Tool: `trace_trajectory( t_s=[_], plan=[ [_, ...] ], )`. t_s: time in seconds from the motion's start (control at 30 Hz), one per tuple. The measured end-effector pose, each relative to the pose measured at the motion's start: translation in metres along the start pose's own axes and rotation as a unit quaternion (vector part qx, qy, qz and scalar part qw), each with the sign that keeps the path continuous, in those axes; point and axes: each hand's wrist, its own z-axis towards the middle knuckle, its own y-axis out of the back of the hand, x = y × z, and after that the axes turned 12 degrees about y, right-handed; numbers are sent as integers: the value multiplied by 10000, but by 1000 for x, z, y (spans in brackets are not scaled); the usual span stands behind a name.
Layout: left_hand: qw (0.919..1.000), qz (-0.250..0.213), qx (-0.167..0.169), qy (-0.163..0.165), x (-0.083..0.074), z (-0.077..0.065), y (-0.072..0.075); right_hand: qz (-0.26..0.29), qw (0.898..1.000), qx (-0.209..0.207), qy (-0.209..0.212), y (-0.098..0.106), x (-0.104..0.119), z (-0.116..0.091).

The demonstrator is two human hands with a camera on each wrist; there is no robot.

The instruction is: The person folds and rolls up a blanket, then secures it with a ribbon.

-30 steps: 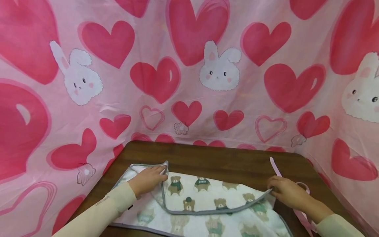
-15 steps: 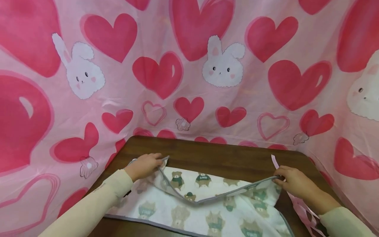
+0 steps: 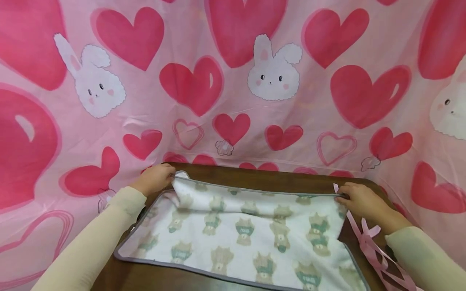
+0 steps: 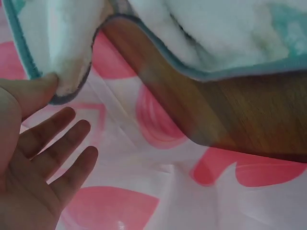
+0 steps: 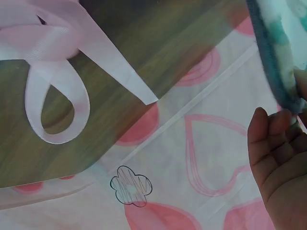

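A white fleece blanket (image 3: 233, 234) with a bear print and grey edging lies across the table, its far edge lifted between both hands. My left hand (image 3: 154, 180) pinches the far left corner; in the left wrist view the thumb presses that blanket corner (image 4: 72, 72), with the other fingers of the left hand (image 4: 43, 158) spread below. At the far right corner my right hand (image 3: 364, 202) pinches the edging. The right wrist view has the right hand (image 5: 285, 158) at its right side, fingertips on the blanket's edge (image 5: 276, 57).
The brown wooden table (image 3: 225, 171) shows behind the blanket. A looped pink ribbon (image 3: 378, 258) lies at the right, beside the right forearm. Pink cloth (image 3: 269, 125) printed with hearts and rabbits hangs around the table.
The blanket's folded-over upper layer has been drawn back toward the far side, opening it out. The left hand has shifted outward to the left and away; the right hand has moved slightly away.
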Motion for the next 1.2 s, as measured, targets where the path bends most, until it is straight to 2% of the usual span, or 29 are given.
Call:
trace_trajectory(
  t_s=[0.17, 0.27, 0.4, 0.53, 0.63, 0.77, 0.87, 1.03, 1.13, 1.2],
  plan=[
    [9997, -28, -251, -25, 8, 13, -2, 139, 9999, 83, -30, -1, -16, 16],
    [9988, 58, -477, 123, 7, 19, -2, 149, 9998, 129, -93, -7, -25, 25],
    [9954, 198, -788, 515, -1, 28, -4, 160, 9989, 283, -326, -16, -35, 35],
    [9873, 283, -1086, 1120, -6, 40, -12, 256, 9959, 478, -719, -24, -43, 46],
    [9807, 263, -1119, 1583, -8, 49, -21, 300, 9923, 566, -1060, -30, -50, 55],
    [9751, -5, -756, 2083, -9, 57, -37, 387, 9873, 542, -1441, -40, -56, 64],
    [9717, -255, -405, 2311, -7, 59, -53, 616, 9831, 477, -1655, -51, -59, 68],
    [9697, -707, 365, 2308, -6, 56, -79, 1011, 9735, 584, -1965, -68, -60, 70],
    [9666, -825, 997, 2212, -13, 55, -88, 1036, 9757, 550, -1851, -74, -61, 70],
    [9670, -700, 1267, 2095, -24, 56, -90, 981, 9798, 486, -1673, -75, -61, 70]
  ],
)
